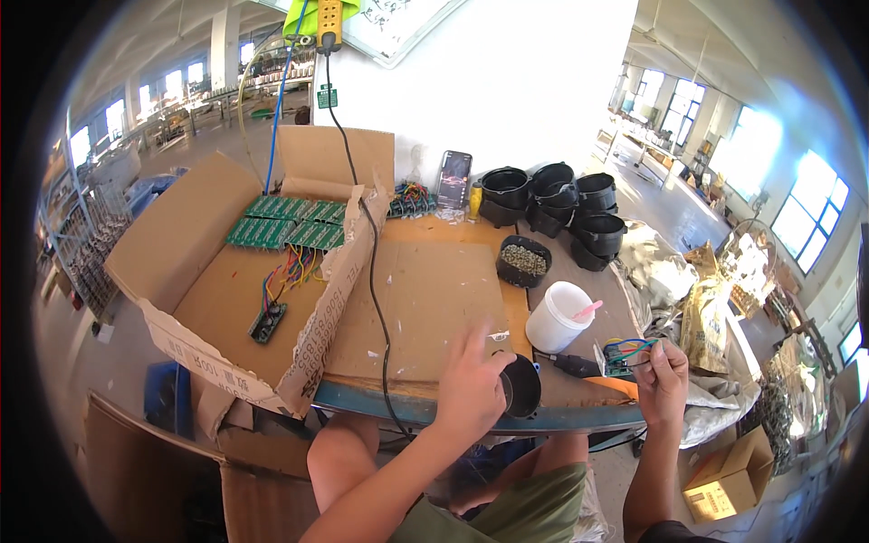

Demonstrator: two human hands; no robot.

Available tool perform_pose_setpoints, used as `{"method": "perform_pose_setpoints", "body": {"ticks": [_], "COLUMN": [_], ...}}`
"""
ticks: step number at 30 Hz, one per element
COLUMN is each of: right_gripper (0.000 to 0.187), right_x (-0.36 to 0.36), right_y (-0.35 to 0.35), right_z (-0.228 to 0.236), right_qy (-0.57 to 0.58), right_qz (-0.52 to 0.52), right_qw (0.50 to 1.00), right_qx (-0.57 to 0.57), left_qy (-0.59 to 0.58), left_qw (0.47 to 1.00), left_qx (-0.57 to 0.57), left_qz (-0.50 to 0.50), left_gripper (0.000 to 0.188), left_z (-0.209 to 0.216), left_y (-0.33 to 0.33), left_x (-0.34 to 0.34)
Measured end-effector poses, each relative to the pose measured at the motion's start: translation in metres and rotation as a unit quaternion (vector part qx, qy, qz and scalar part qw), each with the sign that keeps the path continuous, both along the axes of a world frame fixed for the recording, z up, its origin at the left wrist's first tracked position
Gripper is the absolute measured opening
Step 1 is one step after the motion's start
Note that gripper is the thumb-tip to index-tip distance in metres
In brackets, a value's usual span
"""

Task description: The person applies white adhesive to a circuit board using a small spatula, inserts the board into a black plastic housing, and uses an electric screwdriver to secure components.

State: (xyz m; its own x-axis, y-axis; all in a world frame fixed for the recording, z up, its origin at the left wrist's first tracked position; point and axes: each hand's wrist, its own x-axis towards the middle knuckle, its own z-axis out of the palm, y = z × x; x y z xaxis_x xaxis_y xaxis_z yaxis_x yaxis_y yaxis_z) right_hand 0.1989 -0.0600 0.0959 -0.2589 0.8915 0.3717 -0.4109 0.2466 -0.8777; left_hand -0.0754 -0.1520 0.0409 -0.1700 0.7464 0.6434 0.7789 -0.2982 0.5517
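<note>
My left hand (469, 385) is over the table's front edge, its forefinger and thumb stretched apart and the fingertips blurred. Right beside it sits a round black cup (522, 387); whether the lower fingers touch it cannot be made out. At the right front, my right hand (663, 376) is closed in a pinch on a small green circuit board with coloured wires (621, 358), its fingers at the board's right end. Next to that board lie a black handle-like piece (576, 366) and a white tub (558, 317) with a pink stick in it.
An open cardboard box (204, 299) on the left holds several green circuit boards (290, 222) and one wired board (267, 322). A black cable (373, 271) crosses the table. Black pots (552, 195), a tray of small pieces (523, 262) and a phone (453, 178) stand at the back.
</note>
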Motion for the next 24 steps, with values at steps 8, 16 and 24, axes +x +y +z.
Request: {"method": "perform_pose_setpoints", "body": {"ticks": [8,16,24], "right_gripper": [0.023,0.029,0.014], "right_x": [0.003,-0.002,0.005], "right_y": [-0.005,-0.013,0.007], "right_z": [0.005,0.009,0.022], "right_qy": [-0.038,-0.07,-0.237], "right_qz": [-0.013,-0.004,0.018], "right_qw": [0.999,0.996,0.939], "right_qx": [0.001,0.06,0.247], "left_qy": [-0.019,-0.087,-0.142], "left_qw": [0.973,0.979,0.957], "left_qx": [-0.168,-0.112,-0.11], "left_qz": [-0.156,-0.15,-0.226], "left_gripper": [0.082,0.093,0.101], "left_z": [0.008,-0.001,-0.003], "left_y": [-0.026,-0.018,0.01], "left_x": [0.0,0.004,0.013]}}
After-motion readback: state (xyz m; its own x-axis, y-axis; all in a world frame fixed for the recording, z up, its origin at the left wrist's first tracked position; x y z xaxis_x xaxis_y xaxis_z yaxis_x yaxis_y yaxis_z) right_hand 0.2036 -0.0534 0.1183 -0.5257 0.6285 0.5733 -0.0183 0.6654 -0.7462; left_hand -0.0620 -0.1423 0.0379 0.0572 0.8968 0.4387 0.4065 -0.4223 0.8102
